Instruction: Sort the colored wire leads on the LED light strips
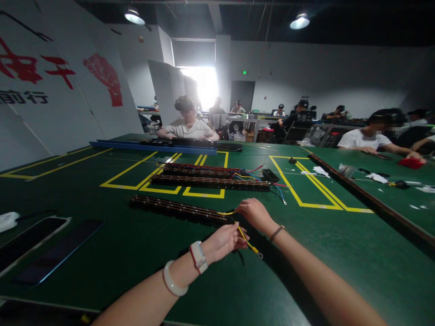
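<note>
A dark strip (pixel 176 209) with copper-coloured lines lies on the green table in front of me. A yellow wire (pixel 225 213) comes out of its right end, and my right hand (pixel 254 215) is closed around that stretch. My left hand (pixel 224 242), nearer to me, pinches a yellow wire between thumb and fingers. This length slants down to the right and ends in a metal ring terminal (pixel 260 256), which hangs free. Whether both hands hold one continuous wire is hidden by my fingers.
Beyond lie several similar strips (pixel 210 181) with red, blue and yellow wires. A long dark bar (pixel 343 181) runs along the right. Phones (pixel 61 253) lie at the left. A co-worker (pixel 188 124) sits behind a blue rail (pixel 152 146); another person (pixel 367 138) works at the right.
</note>
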`<state>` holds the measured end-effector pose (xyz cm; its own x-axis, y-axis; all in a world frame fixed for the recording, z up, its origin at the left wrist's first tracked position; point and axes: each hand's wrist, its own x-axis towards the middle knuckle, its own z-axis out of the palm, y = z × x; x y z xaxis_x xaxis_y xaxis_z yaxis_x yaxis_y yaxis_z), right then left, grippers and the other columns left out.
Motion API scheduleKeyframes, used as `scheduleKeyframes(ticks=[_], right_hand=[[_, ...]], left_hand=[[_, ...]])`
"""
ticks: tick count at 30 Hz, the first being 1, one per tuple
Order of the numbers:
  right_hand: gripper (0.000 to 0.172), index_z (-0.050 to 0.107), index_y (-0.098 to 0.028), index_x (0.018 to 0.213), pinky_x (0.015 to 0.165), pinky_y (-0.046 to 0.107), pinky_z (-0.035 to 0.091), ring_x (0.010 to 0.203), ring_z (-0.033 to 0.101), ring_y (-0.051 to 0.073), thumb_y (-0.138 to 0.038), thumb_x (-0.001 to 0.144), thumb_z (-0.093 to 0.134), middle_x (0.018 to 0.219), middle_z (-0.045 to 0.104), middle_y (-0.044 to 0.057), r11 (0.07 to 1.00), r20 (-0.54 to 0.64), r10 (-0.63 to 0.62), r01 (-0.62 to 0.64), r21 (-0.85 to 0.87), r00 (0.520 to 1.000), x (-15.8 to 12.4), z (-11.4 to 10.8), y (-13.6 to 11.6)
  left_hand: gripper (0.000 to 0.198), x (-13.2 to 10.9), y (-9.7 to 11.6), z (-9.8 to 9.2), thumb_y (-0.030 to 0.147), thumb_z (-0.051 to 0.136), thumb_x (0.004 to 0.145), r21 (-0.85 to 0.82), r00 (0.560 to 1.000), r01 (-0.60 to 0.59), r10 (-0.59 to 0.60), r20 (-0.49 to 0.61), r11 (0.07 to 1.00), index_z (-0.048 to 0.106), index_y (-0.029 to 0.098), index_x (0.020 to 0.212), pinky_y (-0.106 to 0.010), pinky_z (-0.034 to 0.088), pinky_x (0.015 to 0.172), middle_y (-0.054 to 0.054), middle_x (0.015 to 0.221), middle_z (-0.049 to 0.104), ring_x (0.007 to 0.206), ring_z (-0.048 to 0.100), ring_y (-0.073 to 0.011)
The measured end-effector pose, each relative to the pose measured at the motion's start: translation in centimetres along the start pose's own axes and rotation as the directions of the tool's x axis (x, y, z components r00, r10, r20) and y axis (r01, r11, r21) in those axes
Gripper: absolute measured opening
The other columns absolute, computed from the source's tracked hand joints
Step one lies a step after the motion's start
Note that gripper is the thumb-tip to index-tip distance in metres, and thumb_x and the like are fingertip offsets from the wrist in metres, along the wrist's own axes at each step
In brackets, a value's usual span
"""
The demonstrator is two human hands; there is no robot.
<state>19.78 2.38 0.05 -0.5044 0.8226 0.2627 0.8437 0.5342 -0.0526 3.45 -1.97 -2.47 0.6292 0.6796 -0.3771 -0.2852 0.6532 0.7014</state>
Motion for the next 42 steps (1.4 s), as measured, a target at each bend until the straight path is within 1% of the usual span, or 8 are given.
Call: scheduleKeyframes(ticks=[5, 13, 17, 21, 25, 28, 36, 42], right_hand=[[0.020, 0.070, -0.024, 0.103, 0.082, 0.031, 0.038, 0.087, 0.057, 0.019, -0.017, 0.086, 0.060, 0.093, 0.068, 0.006, 0.997, -0.146, -0.074, 0.075, -0.001, 0.987, -0.5, 2.7, 0.9], [0.020, 0.068, -0.022, 0.105, 0.078, 0.029, 0.040, 0.079, 0.057, 0.017, -0.020, 0.088, 0.059, 0.086, 0.068, 0.005, 0.981, -0.225, -0.144, 0.169, 0.097, 0.964, -1.0, 3.6, 2.0], [0.019, 0.068, -0.021, 0.104, 0.076, 0.030, 0.039, 0.077, 0.057, 0.017, -0.028, 0.092, 0.055, 0.083, 0.068, 0.006, 0.978, -0.230, -0.150, 0.178, 0.106, 0.962, -1.0, 3.8, 2.0], [0.024, 0.068, -0.019, 0.101, 0.076, 0.030, 0.040, 0.079, 0.057, 0.017, -0.035, 0.092, 0.053, 0.085, 0.068, 0.007, 0.978, -0.238, -0.131, 0.164, 0.125, 0.962, -1.0, 4.2, 2.1], [0.023, 0.067, -0.019, 0.104, 0.077, 0.029, 0.040, 0.080, 0.057, 0.017, -0.033, 0.093, 0.053, 0.087, 0.068, 0.006, 0.979, -0.242, -0.113, 0.149, 0.139, 0.964, -1.1, 4.3, 1.9], [0.022, 0.067, -0.019, 0.104, 0.076, 0.029, 0.039, 0.080, 0.057, 0.017, -0.030, 0.094, 0.051, 0.086, 0.068, 0.006, 0.981, -0.242, -0.116, 0.150, 0.127, 0.963, -1.1, 4.0, 1.7], [0.025, 0.066, -0.025, 0.111, 0.079, 0.032, 0.033, 0.081, 0.055, 0.017, -0.026, 0.096, 0.046, 0.090, 0.069, 0.006, 0.998, -0.308, -0.058, 0.048, -0.039, 0.950, -0.4, 3.0, 1.9], [0.029, 0.062, -0.025, 0.119, 0.083, 0.035, 0.033, 0.084, 0.053, 0.020, -0.020, 0.093, 0.050, 0.095, 0.068, 0.006, 0.983, -0.216, -0.094, 0.057, -0.174, 0.972, 0.1, 3.2, 2.4]], left_hand=[[0.026, 0.0, -0.1, 0.0, 0.031, 0.042, 0.095, 0.038, 0.999, -0.022, 0.023, -0.028, 0.999, 0.054, 0.011, 0.085, -0.021, 0.048, 0.061, -0.008, 0.075, 0.063, 0.059, 0.060, -0.0096], [0.032, -0.5, 0.9, 0.0, 0.041, 0.038, 0.093, 0.403, 0.990, -0.072, 0.114, -0.082, 0.912, 0.053, 0.013, 0.085, -0.019, 0.033, 0.046, 0.002, 0.062, 0.052, 0.045, 0.043, -0.0056], [0.036, -0.5, 1.9, -0.6, 0.043, 0.036, 0.092, 0.688, 0.969, -0.120, 0.236, -0.077, 0.716, 0.054, 0.015, 0.080, -0.020, 0.024, 0.044, 0.006, 0.055, 0.042, 0.042, 0.033, -0.0059], [0.042, -0.2, 2.4, -1.1, 0.041, 0.032, 0.092, 0.924, 0.917, -0.092, 0.393, -0.066, 0.371, 0.055, 0.016, 0.068, -0.023, 0.031, 0.051, 0.003, 0.051, 0.044, 0.047, 0.042, -0.0106], [0.043, -0.6, 2.4, -0.8, 0.039, 0.030, 0.094, 0.999, 0.888, 0.039, 0.457, -0.045, 0.021, 0.060, 0.017, 0.072, -0.026, 0.037, 0.060, -0.003, 0.065, 0.061, 0.059, 0.056, -0.0155], [0.042, -0.8, 2.2, -0.5, 0.038, 0.028, 0.095, 0.983, 0.882, 0.107, 0.471, -0.024, -0.151, 0.062, 0.017, 0.082, -0.027, 0.039, 0.062, -0.008, 0.077, 0.066, 0.066, 0.061, -0.0188], [0.044, -0.9, 1.9, -0.3, 0.037, 0.025, 0.096, 0.948, 0.888, 0.144, 0.461, 0.003, -0.284, 0.063, 0.016, 0.088, -0.027, 0.043, 0.061, -0.011, 0.083, 0.069, 0.071, 0.066, -0.0210], [0.041, -1.0, 1.9, 0.1, 0.037, 0.028, 0.096, 0.921, 0.890, 0.200, 0.454, -0.029, -0.333, 0.063, 0.017, 0.091, -0.031, 0.047, 0.066, -0.011, 0.083, 0.069, 0.076, 0.068, -0.0233]])
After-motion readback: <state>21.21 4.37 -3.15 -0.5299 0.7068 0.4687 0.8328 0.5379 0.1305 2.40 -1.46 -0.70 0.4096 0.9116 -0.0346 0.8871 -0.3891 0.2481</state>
